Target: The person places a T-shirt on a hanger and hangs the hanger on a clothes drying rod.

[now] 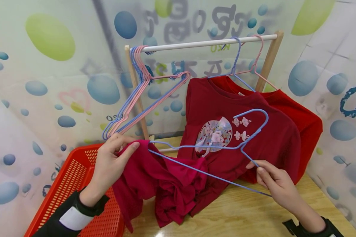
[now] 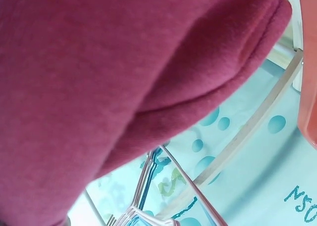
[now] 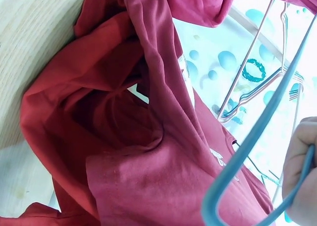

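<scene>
In the head view, my left hand [image 1: 114, 161] pinches the top edge of a crimson garment [image 1: 172, 177], which hangs bunched over the table. A blue hanger [image 1: 195, 147] has its far left end tucked into that garment by my fingers. Its right arm is pinched by my right hand [image 1: 274, 181], and its hook points up. The right wrist view shows the right hand [image 3: 299, 174] around the hanger's bar [image 3: 257, 132]. Crimson cloth [image 2: 89, 77] fills much of the left wrist view, hiding the left fingers.
Two red shirts [image 1: 273, 131] hang at the right of a rack with a white rail [image 1: 195, 45]. Several pink and blue hangers [image 1: 142, 79] hang at its left end. An orange-red basket [image 1: 62, 184] stands at left on the wooden table [image 1: 240, 210].
</scene>
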A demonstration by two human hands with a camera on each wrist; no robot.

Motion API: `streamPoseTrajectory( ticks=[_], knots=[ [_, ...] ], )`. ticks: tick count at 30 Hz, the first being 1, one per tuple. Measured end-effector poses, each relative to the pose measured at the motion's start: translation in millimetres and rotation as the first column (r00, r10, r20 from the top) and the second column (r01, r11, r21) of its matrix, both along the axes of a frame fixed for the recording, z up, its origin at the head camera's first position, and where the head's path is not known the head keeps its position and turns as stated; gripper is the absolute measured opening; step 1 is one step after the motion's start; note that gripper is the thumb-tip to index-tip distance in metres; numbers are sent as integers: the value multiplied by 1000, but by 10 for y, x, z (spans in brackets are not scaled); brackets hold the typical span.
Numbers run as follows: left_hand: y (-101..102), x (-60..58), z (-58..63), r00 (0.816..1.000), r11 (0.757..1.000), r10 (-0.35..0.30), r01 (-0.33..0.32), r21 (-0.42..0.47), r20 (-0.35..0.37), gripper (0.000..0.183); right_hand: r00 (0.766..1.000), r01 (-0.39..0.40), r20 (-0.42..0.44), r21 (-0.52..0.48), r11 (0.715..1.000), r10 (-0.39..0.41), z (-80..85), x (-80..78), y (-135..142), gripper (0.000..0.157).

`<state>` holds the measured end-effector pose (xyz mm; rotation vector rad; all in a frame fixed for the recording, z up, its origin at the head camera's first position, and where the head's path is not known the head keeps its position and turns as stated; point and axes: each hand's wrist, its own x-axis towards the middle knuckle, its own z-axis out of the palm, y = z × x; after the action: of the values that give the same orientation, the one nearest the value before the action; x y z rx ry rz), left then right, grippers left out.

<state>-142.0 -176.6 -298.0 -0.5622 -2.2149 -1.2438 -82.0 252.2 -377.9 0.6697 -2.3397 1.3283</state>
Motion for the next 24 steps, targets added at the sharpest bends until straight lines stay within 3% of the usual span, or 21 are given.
streamPoseTrajectory(
  ticks=[13, 24],
  knots=[
    [32, 61, -1, 999, 999, -46, 46, 1, -11, 12, 989, -104, -109, -71, 992, 96, -80, -45, -52, 40],
    [62, 82, -20, 997, 996, -82, 82, -29, 5, 13, 987, -112, -127, -74, 991, 102, -96, -65, -100, 41]
  ],
)
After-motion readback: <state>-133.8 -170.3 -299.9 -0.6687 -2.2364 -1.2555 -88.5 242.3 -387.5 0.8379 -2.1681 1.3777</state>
